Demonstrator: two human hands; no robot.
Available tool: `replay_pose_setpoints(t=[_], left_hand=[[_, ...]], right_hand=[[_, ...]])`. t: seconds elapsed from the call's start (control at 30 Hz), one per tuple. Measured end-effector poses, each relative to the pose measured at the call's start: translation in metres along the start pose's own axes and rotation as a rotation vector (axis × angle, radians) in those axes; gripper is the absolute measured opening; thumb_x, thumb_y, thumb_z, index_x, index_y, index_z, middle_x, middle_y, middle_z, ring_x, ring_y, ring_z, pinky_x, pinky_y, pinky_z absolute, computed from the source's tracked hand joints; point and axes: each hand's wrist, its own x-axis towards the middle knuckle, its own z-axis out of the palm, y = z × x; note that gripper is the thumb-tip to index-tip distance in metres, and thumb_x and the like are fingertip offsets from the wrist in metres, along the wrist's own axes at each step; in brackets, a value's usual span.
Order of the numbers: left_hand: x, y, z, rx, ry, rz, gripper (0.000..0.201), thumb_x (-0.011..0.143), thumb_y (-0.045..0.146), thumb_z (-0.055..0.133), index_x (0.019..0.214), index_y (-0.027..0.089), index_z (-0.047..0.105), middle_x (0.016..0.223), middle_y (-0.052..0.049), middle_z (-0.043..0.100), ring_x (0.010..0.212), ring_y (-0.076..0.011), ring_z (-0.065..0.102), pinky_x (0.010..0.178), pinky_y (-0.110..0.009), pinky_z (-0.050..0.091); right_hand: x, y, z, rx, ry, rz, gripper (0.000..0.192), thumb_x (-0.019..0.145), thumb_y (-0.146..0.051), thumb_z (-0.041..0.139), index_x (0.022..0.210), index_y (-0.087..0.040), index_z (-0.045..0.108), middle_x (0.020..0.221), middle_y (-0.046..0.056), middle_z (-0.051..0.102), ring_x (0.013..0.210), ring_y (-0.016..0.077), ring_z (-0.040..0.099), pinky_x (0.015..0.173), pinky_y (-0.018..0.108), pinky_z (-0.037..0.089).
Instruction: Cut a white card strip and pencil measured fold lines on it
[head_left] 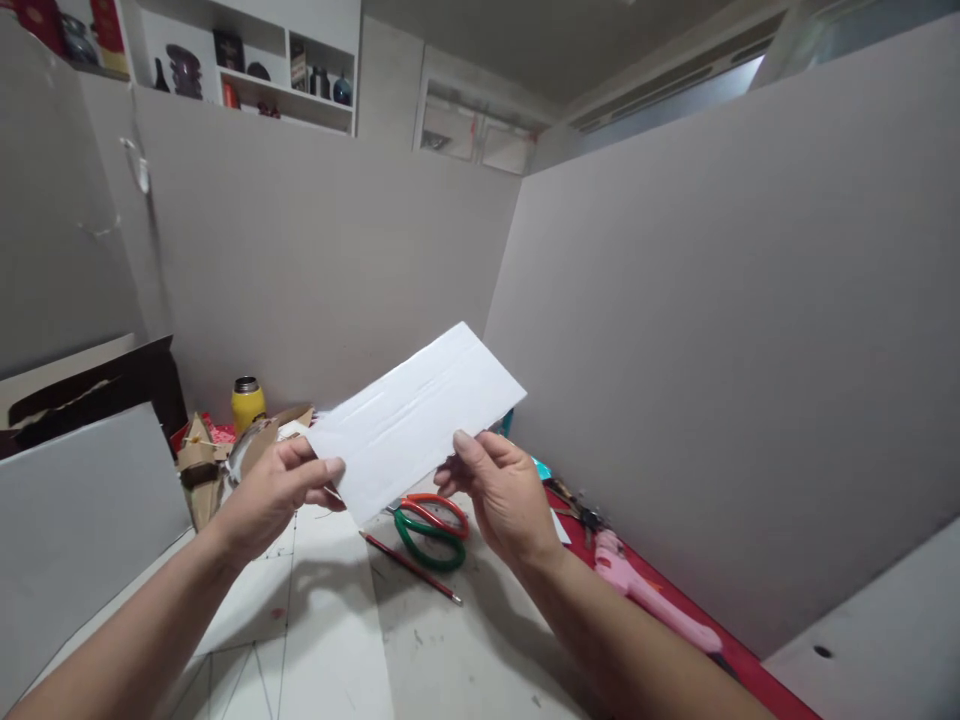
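Note:
A white rectangular piece of card (pixel 420 415) is held up above the table, tilted with its right end higher. My left hand (pixel 281 490) pinches its lower left corner, thumb on the near face. At the lower edge on the right, my right hand (pixel 502 490) grips it between thumb and fingers. Below the card lie scissors (pixel 431 535) with one orange and one green handle; the card hides most of their blades. A dark red pencil (pixel 412 568) rests just in front of them. Under my left arm is a white sheet (pixel 319 640) with drawn lines.
A yellow bottle (pixel 247 402) stands at the back left beside cardboard scraps (pixel 201 470). White and dark boards (pixel 90 490) lean at the left. A pink glue gun (pixel 652 590) lies on red cloth (pixel 750 680) at the right. Grey panels (pixel 712 330) enclose the back and right.

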Motion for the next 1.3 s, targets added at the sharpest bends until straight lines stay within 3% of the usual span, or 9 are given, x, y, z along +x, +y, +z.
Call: replay_pose_setpoints(t=[0.1,0.27,0.43,0.67,0.87,1.0,1.13,1.23,1.3], left_hand=[[0.003,0.001,-0.004,-0.112,0.039,0.015,0.019,0.075,0.032,0.078,0.081,0.016,0.071,0.072,-0.003,0.070,0.061,-0.0142,0.064,0.057,-0.027,0.056],[0.004,-0.006,0.005,-0.143,-0.052,-0.012,0.029,0.082,0.033,0.072,0.106,0.017,0.068,0.087,-0.007,0.073,0.074,-0.0175,0.069,0.068,-0.028,0.056],[0.001,-0.010,0.014,-0.135,-0.045,-0.024,0.034,0.079,0.033,0.075,0.109,0.018,0.070,0.098,-0.008,0.075,0.078,-0.0193,0.070,0.068,-0.028,0.057],[-0.003,0.022,-0.009,-0.216,0.087,0.069,0.037,0.082,0.034,0.071,0.115,0.018,0.068,0.107,-0.012,0.074,0.093,-0.0200,0.068,0.077,-0.026,0.057],[0.000,0.020,-0.010,-0.244,0.093,0.076,0.033,0.086,0.039,0.064,0.112,0.018,0.069,0.106,-0.009,0.073,0.091,-0.0197,0.067,0.077,-0.030,0.059],[-0.002,0.019,-0.013,-0.169,0.042,0.022,0.038,0.081,0.035,0.071,0.116,0.018,0.069,0.102,-0.009,0.073,0.079,-0.0160,0.067,0.064,-0.021,0.055],[-0.009,0.014,-0.010,-0.084,-0.140,-0.129,0.048,0.068,0.027,0.081,0.114,0.018,0.071,0.090,-0.011,0.076,0.081,-0.0262,0.071,0.064,-0.030,0.057],[-0.010,0.006,-0.005,-0.009,-0.090,-0.188,0.049,0.062,0.021,0.083,0.110,0.019,0.073,0.089,-0.013,0.077,0.090,-0.0340,0.071,0.068,-0.036,0.058],[-0.008,0.002,-0.004,0.003,-0.006,-0.171,0.046,0.063,0.022,0.084,0.108,0.019,0.074,0.093,-0.013,0.077,0.091,-0.0340,0.071,0.068,-0.035,0.059]], right_hand=[[-0.003,0.002,0.003,0.018,0.010,0.015,0.035,0.073,-0.043,0.081,0.062,-0.015,0.064,0.056,0.001,0.068,0.047,0.0129,0.066,0.045,0.020,0.057],[-0.008,-0.005,0.010,0.151,0.150,-0.025,0.036,0.063,-0.038,0.088,0.060,-0.017,0.060,0.055,-0.001,0.067,0.054,0.0159,0.071,0.044,0.018,0.057],[-0.013,-0.007,0.009,0.096,0.050,0.032,0.033,0.068,-0.039,0.084,0.065,-0.016,0.062,0.060,0.001,0.070,0.052,0.0149,0.069,0.044,0.019,0.056],[-0.002,-0.014,-0.002,-0.109,-0.119,0.019,0.031,0.081,-0.045,0.073,0.072,-0.016,0.065,0.057,-0.001,0.067,0.048,0.0099,0.063,0.048,0.019,0.055],[0.018,-0.029,0.006,-0.057,-0.040,0.051,0.036,0.065,-0.044,0.084,0.065,-0.017,0.061,0.055,-0.001,0.066,0.055,0.0139,0.069,0.047,0.019,0.056],[0.021,-0.031,0.010,-0.148,-0.304,0.186,0.035,0.070,-0.045,0.080,0.064,-0.016,0.061,0.052,-0.001,0.065,0.049,0.0100,0.064,0.048,0.019,0.054],[0.017,-0.028,0.019,-0.264,-0.581,0.242,0.031,0.079,-0.045,0.071,0.067,-0.017,0.063,0.054,-0.002,0.066,0.049,0.0094,0.063,0.051,0.021,0.054],[0.018,-0.025,0.016,-0.328,-0.620,0.168,0.030,0.087,-0.046,0.059,0.078,-0.018,0.065,0.062,-0.001,0.067,0.055,0.0113,0.065,0.054,0.024,0.055],[0.023,-0.021,0.003,-0.557,-0.596,0.076,0.029,0.093,-0.042,0.049,0.094,-0.019,0.066,0.079,0.002,0.070,0.067,0.0137,0.068,0.061,0.027,0.055]])
